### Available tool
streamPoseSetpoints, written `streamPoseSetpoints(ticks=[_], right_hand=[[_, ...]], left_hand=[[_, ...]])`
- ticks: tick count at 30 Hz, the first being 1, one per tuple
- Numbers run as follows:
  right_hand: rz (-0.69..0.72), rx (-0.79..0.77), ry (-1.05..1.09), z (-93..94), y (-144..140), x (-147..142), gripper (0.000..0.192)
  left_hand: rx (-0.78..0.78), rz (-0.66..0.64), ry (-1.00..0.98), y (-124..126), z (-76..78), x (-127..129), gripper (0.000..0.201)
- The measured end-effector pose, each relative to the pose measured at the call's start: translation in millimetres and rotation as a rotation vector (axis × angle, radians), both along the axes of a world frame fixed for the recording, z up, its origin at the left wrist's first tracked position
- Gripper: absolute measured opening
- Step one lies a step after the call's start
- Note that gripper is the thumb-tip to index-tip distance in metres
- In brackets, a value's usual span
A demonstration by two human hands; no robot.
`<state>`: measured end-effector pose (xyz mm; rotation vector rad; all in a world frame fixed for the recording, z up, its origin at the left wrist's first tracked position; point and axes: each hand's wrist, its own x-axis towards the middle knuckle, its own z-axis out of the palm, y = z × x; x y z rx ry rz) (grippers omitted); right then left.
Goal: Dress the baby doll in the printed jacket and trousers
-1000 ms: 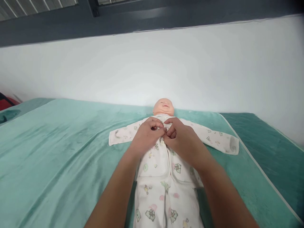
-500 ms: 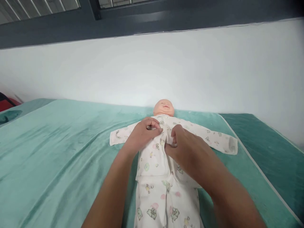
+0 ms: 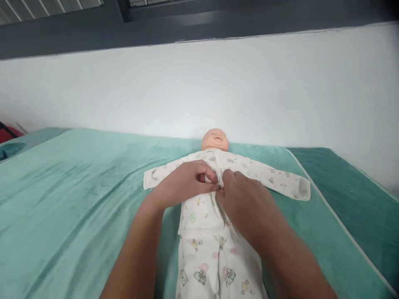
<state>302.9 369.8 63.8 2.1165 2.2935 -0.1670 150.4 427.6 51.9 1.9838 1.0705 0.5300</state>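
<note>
View from the head camera, looking forward and down along both forearms. A baby doll (image 3: pixel 214 139) lies on its back on a bed covered with a pale green blanket (image 3: pixel 77 195), head toward the wall and sleeves spread out to either side. The doll wears a white printed jacket (image 3: pixel 202 207) with small animal motifs, and matching white printed trousers (image 3: pixel 215 265) below it.

The left hand (image 3: pixel 183 182) rests on the chest of the jacket, its fingers curled and pinching the fabric at the front opening. The right hand (image 3: pixel 243 199) meets it from the other side, its thumb and fingers closed on the opposite edge of the same opening; the fingertips of both hands touch at the middle of the chest. Whether a button lies between them cannot be told, as the fingers hide that spot.

The blanket is lightly creased and has a pale piped edge (image 3: pixel 336 220) along its right side. Beyond that edge a darker green cover (image 3: pixel 358 195) shows. A plain white wall (image 3: pixel 199 87) rises directly behind the bed. Above it runs a dark grey window frame (image 3: pixel 156 25). At the far left edge a small red object (image 3: pixel 6 133) lies just beside the bed; what it is cannot be told.
</note>
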Motion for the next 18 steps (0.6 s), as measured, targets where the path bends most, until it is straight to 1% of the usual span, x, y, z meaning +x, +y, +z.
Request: streamPoseSetpoints(ticks=[2,4,7,9,11,12,15,17,18], right_hand=[[0.023,-0.052,-0.022,3.0,-3.9,-0.3,0.014],[0.012,-0.086,-0.023,3.7,-6.4,-0.4,0.015],[-0.018,-0.061,0.036,-0.8,-4.9,3.1,0.015],[0.000,-0.022,0.122,-5.3,-0.5,9.7,0.019],[0.021,-0.020,0.250,-8.8,5.2,19.0,0.024],[0.022,-0.043,0.336,-10.0,8.3,24.1,0.026],[0.018,-0.205,0.688,-12.0,17.3,38.0,0.026],[0.043,-0.308,0.937,-13.8,22.6,43.8,0.024],[0.060,-0.336,1.039,-15.2,24.9,45.5,0.024]], left_hand=[[0.019,-0.031,0.009,-0.2,0.2,0.4,0.011],[0.040,-0.061,0.005,0.0,-0.2,0.8,0.011],[0.084,-0.075,0.010,0.3,-1.4,1.3,0.009],[0.099,-0.076,0.023,-0.1,-1.9,1.5,0.008],[0.100,-0.074,0.030,-0.5,-1.7,1.3,0.008],[0.093,-0.074,0.025,-0.6,-1.4,1.1,0.008],[0.018,-0.079,-0.039,0.0,-0.8,-0.2,0.012],[-0.074,-0.085,-0.115,0.7,-1.0,-0.5,0.017],[-0.128,-0.094,-0.159,1.0,-1.4,-0.2,0.019]])
